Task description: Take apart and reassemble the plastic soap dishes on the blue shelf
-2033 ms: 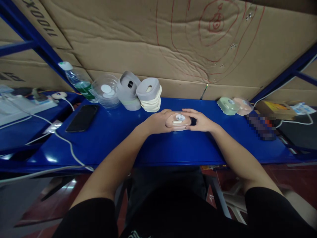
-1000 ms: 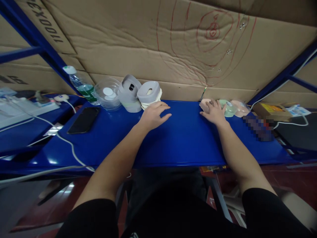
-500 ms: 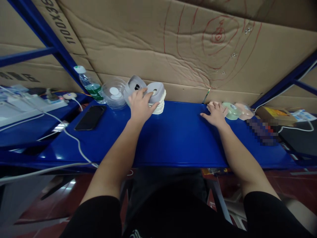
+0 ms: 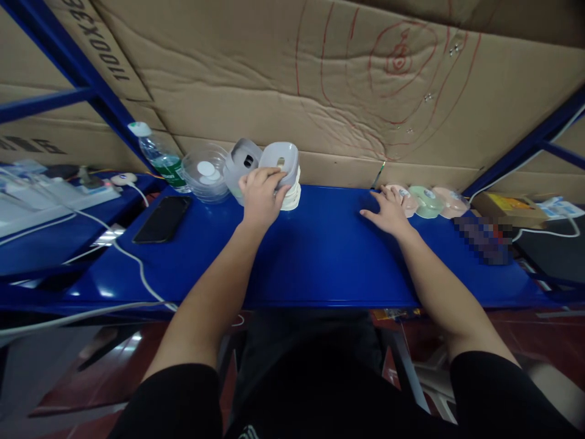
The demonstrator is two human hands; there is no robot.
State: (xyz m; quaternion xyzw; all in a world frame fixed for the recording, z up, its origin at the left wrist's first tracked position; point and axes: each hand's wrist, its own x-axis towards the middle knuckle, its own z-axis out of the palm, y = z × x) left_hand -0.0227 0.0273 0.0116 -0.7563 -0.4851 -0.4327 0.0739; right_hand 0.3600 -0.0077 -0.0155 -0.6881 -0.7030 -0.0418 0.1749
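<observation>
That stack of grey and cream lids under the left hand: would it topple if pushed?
Probably. The stack of grey and cream plastic lids stands tall on a narrow base, and its layers sit slightly uneven, so a sideways shove could slide them apart. The left hand grips the top grey lid; it looks thin, light and rigid.

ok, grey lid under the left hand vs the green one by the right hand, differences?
The grey lid tops a stack and is tilted; the green lid lies flat on the blue shelf. Left hand grips the grey lid; right hand rests short of the green lid. Both are rounded.
</observation>
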